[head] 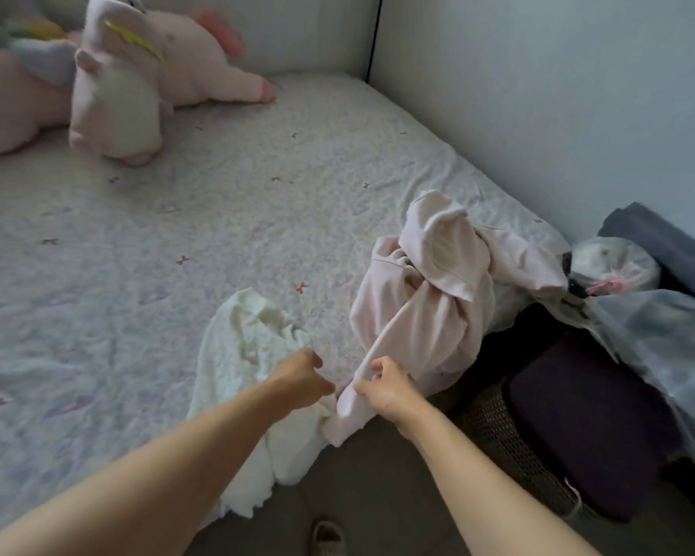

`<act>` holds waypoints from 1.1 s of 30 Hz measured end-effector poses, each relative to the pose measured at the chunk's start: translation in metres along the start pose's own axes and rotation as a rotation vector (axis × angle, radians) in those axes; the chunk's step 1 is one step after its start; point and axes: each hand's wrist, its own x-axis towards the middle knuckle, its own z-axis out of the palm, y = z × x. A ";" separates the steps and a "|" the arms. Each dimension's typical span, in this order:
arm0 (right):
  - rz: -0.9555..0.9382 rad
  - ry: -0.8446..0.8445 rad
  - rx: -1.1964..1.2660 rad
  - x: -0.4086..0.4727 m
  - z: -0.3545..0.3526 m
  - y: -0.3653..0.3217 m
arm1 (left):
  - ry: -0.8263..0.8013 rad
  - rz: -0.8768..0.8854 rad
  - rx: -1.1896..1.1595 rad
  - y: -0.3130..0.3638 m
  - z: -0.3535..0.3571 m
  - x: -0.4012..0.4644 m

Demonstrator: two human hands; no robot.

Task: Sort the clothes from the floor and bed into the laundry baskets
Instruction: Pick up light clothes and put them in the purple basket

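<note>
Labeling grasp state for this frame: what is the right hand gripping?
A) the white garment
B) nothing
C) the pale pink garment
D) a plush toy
C: the right hand has its fingers curled around a strip of the pale pink garment at the bed's near edge, while the left hand is on the white garment beside it.

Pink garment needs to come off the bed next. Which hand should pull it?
Right. The right hand already grips a fold of the pink garment at the bed's edge. The left hand rests on the white garment beside it.
</note>
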 end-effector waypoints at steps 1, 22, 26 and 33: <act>-0.002 -0.028 -0.014 0.010 0.004 -0.004 | 0.024 -0.017 -0.011 -0.004 -0.003 0.006; 0.000 -0.279 -0.120 0.166 0.134 -0.015 | 0.205 -0.457 -0.144 -0.143 -0.019 0.128; 0.022 -0.266 -0.096 0.172 0.150 -0.010 | 0.168 -0.371 -0.113 -0.143 -0.007 0.145; 0.005 -0.263 -0.146 0.156 0.170 -0.010 | 0.147 -0.334 -0.023 -0.146 -0.002 0.149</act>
